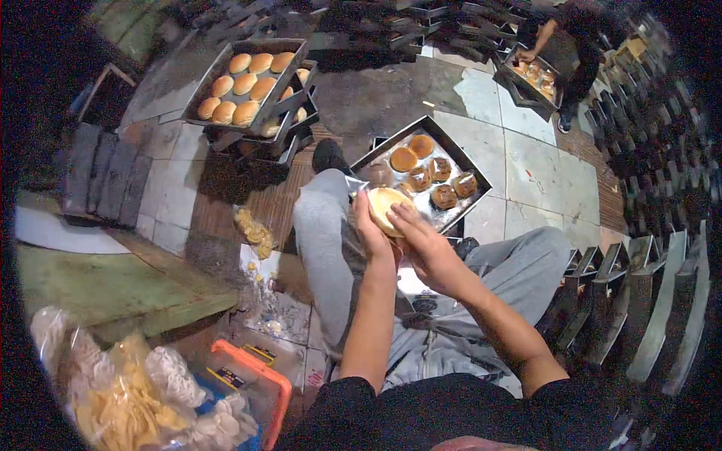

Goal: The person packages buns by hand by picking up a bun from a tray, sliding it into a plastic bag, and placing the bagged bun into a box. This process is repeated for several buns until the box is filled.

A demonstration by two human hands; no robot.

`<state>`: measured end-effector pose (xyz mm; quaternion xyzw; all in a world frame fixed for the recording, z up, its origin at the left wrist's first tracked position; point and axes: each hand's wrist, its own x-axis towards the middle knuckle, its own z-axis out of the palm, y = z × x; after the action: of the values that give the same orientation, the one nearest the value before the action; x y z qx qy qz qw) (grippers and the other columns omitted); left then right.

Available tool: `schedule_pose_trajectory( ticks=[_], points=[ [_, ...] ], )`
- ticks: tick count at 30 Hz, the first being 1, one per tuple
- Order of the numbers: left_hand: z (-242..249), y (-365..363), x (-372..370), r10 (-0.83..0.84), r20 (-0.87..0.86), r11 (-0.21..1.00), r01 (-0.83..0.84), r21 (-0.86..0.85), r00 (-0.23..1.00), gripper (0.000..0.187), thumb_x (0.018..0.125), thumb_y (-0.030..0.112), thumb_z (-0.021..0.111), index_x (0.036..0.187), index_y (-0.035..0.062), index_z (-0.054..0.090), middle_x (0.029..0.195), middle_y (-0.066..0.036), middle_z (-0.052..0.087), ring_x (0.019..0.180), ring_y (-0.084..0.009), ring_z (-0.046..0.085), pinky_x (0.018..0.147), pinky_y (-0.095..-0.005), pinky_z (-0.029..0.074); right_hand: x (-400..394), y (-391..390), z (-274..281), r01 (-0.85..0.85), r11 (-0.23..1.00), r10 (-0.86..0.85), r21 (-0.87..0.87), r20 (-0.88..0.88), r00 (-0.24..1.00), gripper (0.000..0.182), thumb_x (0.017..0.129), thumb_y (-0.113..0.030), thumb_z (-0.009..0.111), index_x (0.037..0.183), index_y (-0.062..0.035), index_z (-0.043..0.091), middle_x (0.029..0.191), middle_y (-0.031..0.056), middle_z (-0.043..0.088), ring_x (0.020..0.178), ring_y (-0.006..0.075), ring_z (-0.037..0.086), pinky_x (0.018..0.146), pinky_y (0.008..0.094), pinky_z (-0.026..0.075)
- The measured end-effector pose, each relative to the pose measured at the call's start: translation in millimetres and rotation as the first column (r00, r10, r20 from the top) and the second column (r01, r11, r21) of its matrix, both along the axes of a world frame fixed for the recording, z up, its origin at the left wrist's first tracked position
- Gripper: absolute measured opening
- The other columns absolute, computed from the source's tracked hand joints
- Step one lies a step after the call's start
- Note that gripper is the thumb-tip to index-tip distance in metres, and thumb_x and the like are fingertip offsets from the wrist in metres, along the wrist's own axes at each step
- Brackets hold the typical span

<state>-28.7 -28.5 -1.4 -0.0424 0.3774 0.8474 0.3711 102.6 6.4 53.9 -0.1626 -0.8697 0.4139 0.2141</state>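
Observation:
A round bun (385, 208) with a pale, cream-coloured face turned up sits between my two hands, above my lap. My left hand (374, 234) cups its left side and underside. Across its right side lie the fingers of my right hand (426, 248), pressed against it. Just beyond them, a dark metal tray (461, 152) holds several browned buns. Some of those, such as a wrapped bun (444, 197), show shiny clear plastic; an unwrapped bun (403, 158) lies near the tray's left side. My hands partly cover the tray's near corner.
Stacked trays (283, 96) of golden buns stand at the far left. Another person's hand (528, 55) reaches into a bun tray (519, 98) at the upper right. An orange-rimmed crate (283, 391) and plastic bags (128, 391) are at lower left. Metal trays (647, 316) line the right.

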Motion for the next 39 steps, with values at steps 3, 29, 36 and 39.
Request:
schedule_pose_trajectory(
  ticks=[3, 29, 36, 39],
  points=[
    [-19, 10, 31, -0.055, -0.063, 0.997, 0.058, 0.047, 0.997, 0.035, 0.105, 0.034, 0.058, 0.124, 0.0047, 0.055, 0.118, -0.009, 0.061, 0.111, -0.0187, 0.061, 0.095, -0.0325, 0.051, -17, 8, -5, 0.102, 0.995, -0.102, 0.012, 0.034, 0.994, 0.051, 0.096, -0.004, 0.056, 0.146, 0.0010, 0.048, 0.151, 0.0296, 0.045, 0.145, 0.0459, 0.039, 0.119, 0.0464, 0.033],
    [98, -152, -30, -0.684, -0.654, 0.511, -0.427, -0.746, 0.324, 0.031, 0.103, 0.029, 0.061, 0.120, 0.0041, 0.067, 0.110, -0.012, 0.066, 0.090, -0.0192, 0.066, 0.076, -0.0292, 0.052, -43, -16, 8, 0.027, 0.883, -0.189, -0.468, -0.301, 0.935, 0.009, 0.091, -0.007, 0.072, 0.096, 0.0000, 0.073, 0.085, 0.0106, 0.068, 0.077, 0.0204, 0.068, 0.071, 0.0319, 0.053],
    [93, -137, -53, -0.068, -0.969, 0.937, -0.318, -0.144, 0.238, 0.006, 0.095, 0.003, 0.070, 0.100, 0.0004, 0.066, 0.098, -0.007, 0.065, 0.079, -0.0114, 0.061, 0.065, -0.0245, 0.050, -38, -24, 69, 0.177, 0.977, -0.096, 0.118, -0.499, 0.861, 0.011, 0.084, -0.005, 0.077, 0.095, -0.0056, 0.075, 0.092, 0.0100, 0.067, 0.077, 0.0217, 0.065, 0.070, 0.0302, 0.052],
    [90, -143, -45, -0.123, -0.724, 0.924, -0.188, -0.333, 0.679, 0.006, 0.097, 0.005, 0.069, 0.096, 0.0004, 0.065, 0.089, -0.006, 0.063, 0.070, -0.0106, 0.064, 0.050, -0.0208, 0.052, -32, 7, 16, 0.058, 0.951, -0.155, -0.304, -0.308, 0.939, 0.007, 0.085, -0.004, 0.075, 0.090, 0.0003, 0.072, 0.097, 0.0122, 0.068, 0.085, 0.0203, 0.065, 0.076, 0.0310, 0.052]
  ],
)
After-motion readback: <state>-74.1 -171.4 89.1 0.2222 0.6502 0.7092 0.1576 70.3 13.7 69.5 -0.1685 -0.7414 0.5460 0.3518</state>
